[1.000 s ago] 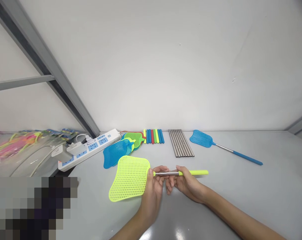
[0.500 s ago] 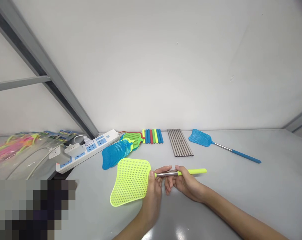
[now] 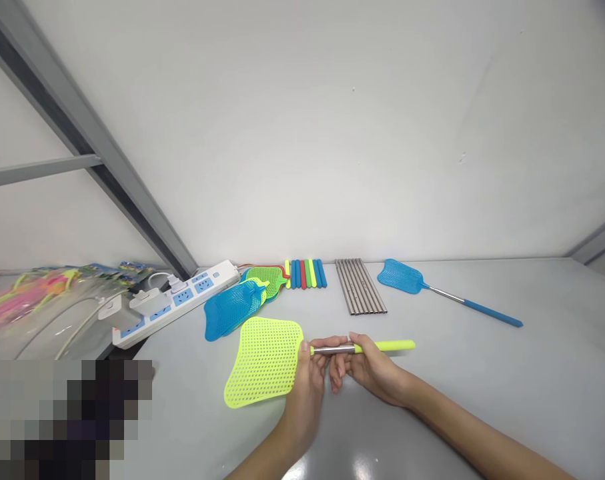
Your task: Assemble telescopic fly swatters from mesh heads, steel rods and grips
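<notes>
At 6 o'clock over worktop (image 3: 482,360), L hand (image 3: 309,387) has grip on yel swatter (image 3: 336,349) nr head (image 3: 265,363), R hand (image 3: 375,370) w/ grip on handle (image 3: 396,345).

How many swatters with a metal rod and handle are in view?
2: a yellow swatter in the left hand and right hand; a blue swatter on the table, right of the metal tubes. Blurred packages at left may hide others.
</notes>
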`<state>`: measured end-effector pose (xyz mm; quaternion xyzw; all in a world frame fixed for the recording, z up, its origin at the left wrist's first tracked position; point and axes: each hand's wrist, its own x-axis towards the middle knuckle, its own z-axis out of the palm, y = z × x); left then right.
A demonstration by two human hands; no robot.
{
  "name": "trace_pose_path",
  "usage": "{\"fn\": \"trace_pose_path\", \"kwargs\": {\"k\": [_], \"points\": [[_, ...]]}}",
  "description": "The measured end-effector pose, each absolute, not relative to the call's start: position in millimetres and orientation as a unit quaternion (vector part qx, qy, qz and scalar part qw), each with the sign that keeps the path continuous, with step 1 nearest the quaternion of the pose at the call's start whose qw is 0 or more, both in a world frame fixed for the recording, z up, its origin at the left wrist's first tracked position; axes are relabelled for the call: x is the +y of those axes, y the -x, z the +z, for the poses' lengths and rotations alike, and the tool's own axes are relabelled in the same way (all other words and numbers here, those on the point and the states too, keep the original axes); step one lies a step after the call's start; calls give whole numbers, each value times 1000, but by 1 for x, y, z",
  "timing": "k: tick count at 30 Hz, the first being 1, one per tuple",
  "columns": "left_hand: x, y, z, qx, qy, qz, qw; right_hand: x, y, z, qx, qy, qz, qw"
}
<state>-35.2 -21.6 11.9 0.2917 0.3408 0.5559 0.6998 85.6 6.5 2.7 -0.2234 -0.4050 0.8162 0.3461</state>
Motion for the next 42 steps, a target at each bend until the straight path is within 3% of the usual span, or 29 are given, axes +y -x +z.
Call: {"fn": "trace_pose_path", "kwargs": {"k": [42], "points": [[-10,37,10,333,-261,581,695,17,-89,-8,-375,228,834,335]]}}
